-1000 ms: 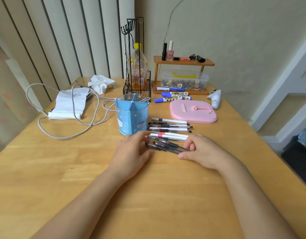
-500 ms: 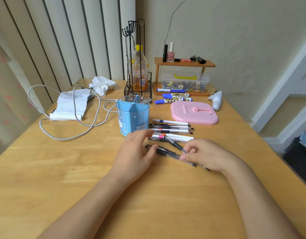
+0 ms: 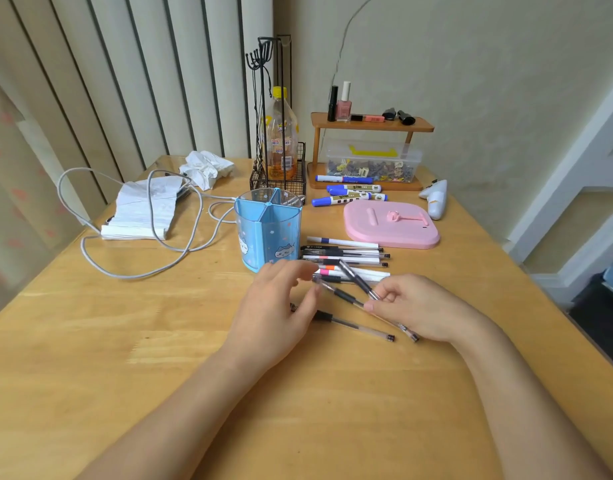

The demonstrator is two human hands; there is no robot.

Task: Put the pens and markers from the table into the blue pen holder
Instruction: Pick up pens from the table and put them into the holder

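The blue pen holder (image 3: 268, 233) stands upright on the wooden table (image 3: 125, 341), divided into compartments. To its right lies a row of several pens and white markers (image 3: 346, 258). Three blue-capped markers (image 3: 350, 195) lie further back. My right hand (image 3: 416, 306) pinches two black gel pens (image 3: 357, 282), lifted and pointing toward the holder. My left hand (image 3: 281, 306) hovers with fingers apart, its fingertips at the tips of those pens. A third black gel pen (image 3: 353, 325) lies on the table, its left end hidden under my left hand.
A pink stand (image 3: 391, 223) lies right of the pens. Behind are a wooden shelf (image 3: 371, 124) with cosmetics, a clear box, a wire basket (image 3: 281, 178) with a bottle, and a white device (image 3: 436, 199). A white cable (image 3: 152, 244) and papers lie at left.
My right hand has lifted two gel pens off the table and tilted them toward the holder. One pen stayed on the table. My left hand rose slightly, its fingers spread.
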